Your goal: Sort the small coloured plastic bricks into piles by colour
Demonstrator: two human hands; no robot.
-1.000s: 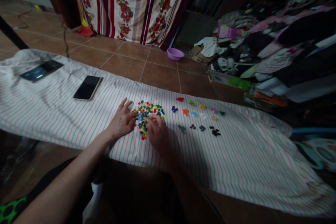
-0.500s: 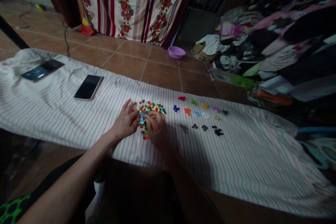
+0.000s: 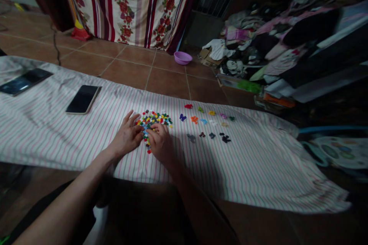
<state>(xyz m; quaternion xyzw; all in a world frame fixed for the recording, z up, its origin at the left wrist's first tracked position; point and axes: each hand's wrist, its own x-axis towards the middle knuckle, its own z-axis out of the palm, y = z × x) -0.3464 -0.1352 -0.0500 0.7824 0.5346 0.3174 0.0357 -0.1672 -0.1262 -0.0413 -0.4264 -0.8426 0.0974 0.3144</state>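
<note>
**Both hands at mixed pile, sorted clusters to the right**

Mixed pile (image 3: 157, 117): tiny plastic-looking pieces, red, yellow, green, white, blue, dark grey; loosely heaped, narrowing to a tail toward the near edge of the striped cloth (image 3: 258, 172). Sits left of the cloth's middle, closer to far edge than near.

Left hand (image 3: 126, 134): fingers apart, index tip at pile's left side, by some blue pieces. Right hand (image 3: 161, 141): thumb and index close together over the pile; can't tell if a piece is clamped between them.

Small one-colour clusters right of the pile, three slanting rows. Far row (image 3: 212, 113): red, lime, yellow, pink, dark green. Middle row (image 3: 194, 120): purple, orange, light blue, white, tan. Near row (image 3: 225, 138): two greys, brown, black.

Lettering: too small and dim to read.

Around: pale-edged phone (image 3: 82, 99) left of the pile, second dark device (image 3: 25, 81) near the cloth's left end. Past the far edge: purple basin (image 3: 183, 58) on floor tiles, flowered curtain (image 3: 135, 7), clothes heap (image 3: 258, 38).

Right hand blocks view of the pile's near-right part.
</note>
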